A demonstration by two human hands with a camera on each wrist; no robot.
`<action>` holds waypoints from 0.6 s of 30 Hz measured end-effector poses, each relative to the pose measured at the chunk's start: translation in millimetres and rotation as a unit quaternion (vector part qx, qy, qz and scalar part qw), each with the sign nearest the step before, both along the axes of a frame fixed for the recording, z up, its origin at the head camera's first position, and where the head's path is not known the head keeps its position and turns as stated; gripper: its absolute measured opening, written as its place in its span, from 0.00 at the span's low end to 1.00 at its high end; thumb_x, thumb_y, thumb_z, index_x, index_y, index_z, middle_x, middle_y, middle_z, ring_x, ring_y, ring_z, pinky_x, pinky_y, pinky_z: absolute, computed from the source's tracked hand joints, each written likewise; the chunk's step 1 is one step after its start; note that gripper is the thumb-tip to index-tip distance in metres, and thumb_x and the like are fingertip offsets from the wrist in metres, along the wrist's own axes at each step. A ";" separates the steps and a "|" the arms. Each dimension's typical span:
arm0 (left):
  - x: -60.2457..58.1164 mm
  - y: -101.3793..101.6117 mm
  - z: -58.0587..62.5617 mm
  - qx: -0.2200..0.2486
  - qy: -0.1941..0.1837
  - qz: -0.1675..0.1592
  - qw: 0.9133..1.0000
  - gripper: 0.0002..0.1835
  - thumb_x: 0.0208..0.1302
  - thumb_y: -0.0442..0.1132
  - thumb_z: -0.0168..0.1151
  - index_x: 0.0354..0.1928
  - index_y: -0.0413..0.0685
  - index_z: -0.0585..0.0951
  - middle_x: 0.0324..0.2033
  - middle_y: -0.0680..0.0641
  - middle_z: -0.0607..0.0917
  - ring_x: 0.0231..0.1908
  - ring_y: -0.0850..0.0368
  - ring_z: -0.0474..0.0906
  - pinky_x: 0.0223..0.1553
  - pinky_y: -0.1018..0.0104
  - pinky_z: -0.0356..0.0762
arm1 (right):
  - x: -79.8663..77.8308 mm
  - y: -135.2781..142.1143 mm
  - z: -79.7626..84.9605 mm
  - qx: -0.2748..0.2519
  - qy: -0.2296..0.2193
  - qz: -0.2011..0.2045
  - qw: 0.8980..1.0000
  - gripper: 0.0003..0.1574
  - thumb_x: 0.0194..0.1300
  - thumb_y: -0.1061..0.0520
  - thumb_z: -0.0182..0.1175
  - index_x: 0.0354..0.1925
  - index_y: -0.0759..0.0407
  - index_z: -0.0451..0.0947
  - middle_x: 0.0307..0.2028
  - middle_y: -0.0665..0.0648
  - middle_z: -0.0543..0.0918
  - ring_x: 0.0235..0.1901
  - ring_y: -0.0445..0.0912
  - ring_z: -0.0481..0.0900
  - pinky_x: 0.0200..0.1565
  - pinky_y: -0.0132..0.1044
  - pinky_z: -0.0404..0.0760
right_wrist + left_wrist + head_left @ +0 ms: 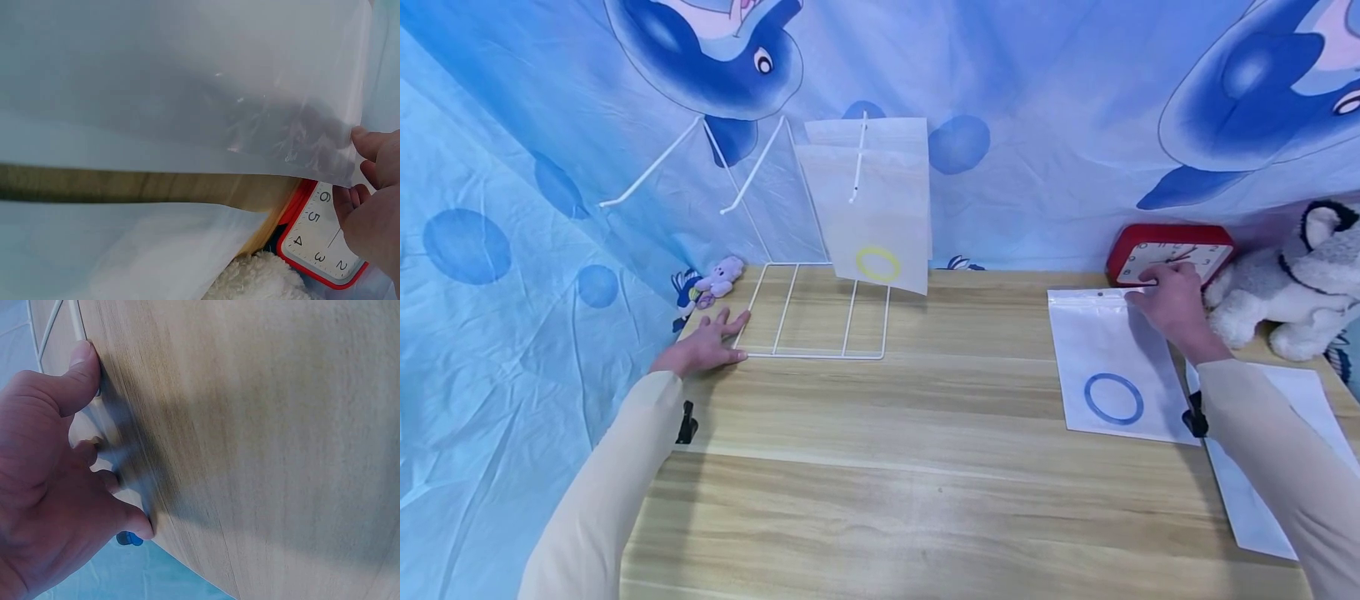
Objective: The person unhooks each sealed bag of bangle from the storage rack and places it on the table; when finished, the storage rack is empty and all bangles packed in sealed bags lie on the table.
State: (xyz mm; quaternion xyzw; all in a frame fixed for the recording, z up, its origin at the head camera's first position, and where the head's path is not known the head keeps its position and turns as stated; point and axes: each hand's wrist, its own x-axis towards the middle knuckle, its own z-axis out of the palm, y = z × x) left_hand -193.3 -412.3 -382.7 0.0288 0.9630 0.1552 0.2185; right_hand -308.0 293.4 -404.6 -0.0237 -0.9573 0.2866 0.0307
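Fingers of the right hand pinch the upper edge of one flat white bag, bearing one blue ring, toward the bench's right side. The left hand rests, fingers spread, at one wire rack; apparently two bags hang there. Nearby: another white bag, one red clock, one plush dog.

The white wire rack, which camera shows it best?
The head view, because it shows the rack almost whole, though hanging bags hide part. The left wrist view shows only a few bars near the left hand; the right wrist view shows none of it.
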 end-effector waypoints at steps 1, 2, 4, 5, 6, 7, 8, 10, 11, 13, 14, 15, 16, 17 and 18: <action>-0.1 0.2 -0.2 0.000 0.000 0.000 1.000 0.44 0.71 0.50 0.59 0.78 0.44 0.47 0.72 0.22 0.36 0.68 0.16 0.28 0.59 0.18 0.37 | 0.4 0.3 0.0 0.000 -0.002 -0.002 1.000 0.26 0.67 0.62 0.63 0.57 0.76 0.68 0.67 0.80 0.53 0.68 0.72 0.48 0.68 0.67 0.51; -0.1 0.3 -0.4 0.000 0.000 -0.001 1.000 0.44 0.71 0.50 0.59 0.78 0.44 0.47 0.72 0.22 0.36 0.68 0.16 0.28 0.59 0.18 0.37 | 0.8 0.6 0.1 0.001 -0.003 -0.003 1.000 0.26 0.67 0.62 0.63 0.57 0.76 0.68 0.67 0.80 0.53 0.68 0.72 0.47 0.68 0.67 0.51; -0.1 0.5 -0.7 0.002 0.000 -0.001 1.000 0.44 0.71 0.49 0.59 0.78 0.44 0.47 0.72 0.22 0.36 0.68 0.16 0.28 0.59 0.18 0.37 | 2.0 1.1 0.3 0.002 -0.006 -0.006 1.000 0.28 0.67 0.61 0.64 0.58 0.76 0.67 0.67 0.80 0.52 0.69 0.72 0.47 0.68 0.68 0.51; -0.1 0.6 -0.9 0.002 0.000 -0.002 1.000 0.44 0.71 0.49 0.59 0.78 0.44 0.47 0.72 0.21 0.36 0.68 0.16 0.28 0.59 0.18 0.37 | 2.3 1.3 0.4 0.002 -0.008 -0.008 1.000 0.28 0.67 0.61 0.64 0.59 0.75 0.67 0.67 0.80 0.52 0.69 0.72 0.46 0.67 0.68 0.52; 0.1 0.4 -0.9 0.003 0.000 -0.002 1.000 0.44 0.71 0.49 0.59 0.78 0.44 0.47 0.72 0.21 0.36 0.68 0.16 0.28 0.59 0.18 0.37 | 2.5 1.4 0.4 0.004 -0.009 -0.010 1.000 0.29 0.67 0.61 0.64 0.59 0.75 0.67 0.67 0.80 0.51 0.69 0.72 0.46 0.67 0.68 0.53; 0.0 0.3 -1.1 0.003 0.001 -0.003 1.000 0.44 0.71 0.49 0.59 0.78 0.43 0.47 0.72 0.21 0.36 0.68 0.16 0.28 0.59 0.17 0.37 | 2.8 1.5 0.5 0.005 -0.010 -0.011 1.000 0.29 0.67 0.61 0.64 0.59 0.75 0.67 0.67 0.80 0.51 0.70 0.72 0.45 0.67 0.68 0.53; -0.1 0.3 -1.2 0.004 0.001 -0.003 1.000 0.44 0.71 0.49 0.59 0.78 0.43 0.47 0.72 0.21 0.36 0.68 0.15 0.28 0.59 0.17 0.37 | 3.2 1.3 0.5 0.008 -0.006 -0.012 1.000 0.29 0.67 0.61 0.64 0.59 0.75 0.67 0.67 0.80 0.51 0.70 0.72 0.45 0.67 0.68 0.54; -0.4 -0.1 -1.5 0.006 0.002 -0.003 1.000 0.44 0.71 0.49 0.59 0.78 0.43 0.47 0.72 0.21 0.36 0.67 0.15 0.28 0.58 0.17 0.36 | 3.4 0.9 0.5 0.016 0.004 -0.015 1.000 0.28 0.67 0.63 0.63 0.59 0.75 0.67 0.67 0.80 0.52 0.70 0.72 0.46 0.67 0.68 0.54; -0.6 -0.5 -1.7 0.007 0.002 -0.003 1.000 0.44 0.71 0.49 0.59 0.78 0.43 0.47 0.72 0.21 0.36 0.67 0.15 0.28 0.58 0.17 0.36 | 3.2 0.6 0.4 0.020 0.009 -0.016 1.000 0.27 0.68 0.63 0.63 0.59 0.76 0.67 0.66 0.80 0.52 0.70 0.71 0.46 0.67 0.68 0.54; -1.1 -0.7 -1.8 0.006 0.002 -0.003 1.000 0.44 0.71 0.49 0.59 0.78 0.43 0.47 0.72 0.21 0.36 0.67 0.15 0.28 0.58 0.17 0.36 | 3.0 0.0 0.8 0.030 0.024 -0.015 0.999 0.26 0.68 0.64 0.61 0.58 0.76 0.67 0.66 0.80 0.53 0.70 0.71 0.47 0.67 0.67 0.54; -1.1 -0.5 -1.5 0.005 0.000 -0.003 1.000 0.44 0.71 0.49 0.59 0.78 0.43 0.47 0.72 0.21 0.36 0.68 0.16 0.28 0.58 0.17 0.36 | 3.1 -0.5 1.4 0.034 0.032 -0.015 0.999 0.24 0.69 0.64 0.60 0.58 0.77 0.67 0.65 0.80 0.54 0.69 0.71 0.48 0.67 0.67 0.55; -0.8 -0.2 -0.8 0.004 -0.001 -0.002 1.000 0.44 0.71 0.50 0.59 0.78 0.44 0.47 0.72 0.21 0.36 0.68 0.16 0.28 0.58 0.16 0.36 | 3.1 -1.3 2.4 0.035 0.039 -0.013 0.999 0.24 0.70 0.64 0.59 0.58 0.77 0.68 0.64 0.80 0.55 0.68 0.71 0.49 0.67 0.67 0.56; -0.7 0.0 -0.3 0.001 -0.002 -0.001 1.000 0.44 0.71 0.50 0.59 0.78 0.44 0.47 0.72 0.21 0.36 0.68 0.16 0.28 0.58 0.16 0.37 | 3.6 -2.3 3.6 0.036 0.047 -0.009 0.998 0.23 0.70 0.64 0.59 0.58 0.77 0.68 0.63 0.80 0.56 0.67 0.71 0.51 0.66 0.67 0.58; -0.8 0.0 -0.1 -0.001 -0.003 0.000 1.000 0.44 0.71 0.50 0.59 0.79 0.45 0.47 0.72 0.22 0.36 0.68 0.16 0.28 0.58 0.16 0.36 | 4.5 -3.6 5.4 0.036 0.053 -0.002 0.998 0.22 0.70 0.64 0.58 0.57 0.77 0.69 0.63 0.80 0.58 0.66 0.71 0.52 0.65 0.67 0.59; -0.8 -0.1 0.0 -0.002 -0.003 0.001 1.000 0.44 0.71 0.51 0.59 0.79 0.45 0.47 0.72 0.22 0.36 0.68 0.16 0.28 0.58 0.16 0.36 | 6.0 -5.5 7.6 0.033 0.060 0.007 0.998 0.22 0.70 0.64 0.58 0.57 0.77 0.70 0.62 0.80 0.59 0.64 0.71 0.54 0.63 0.67 0.62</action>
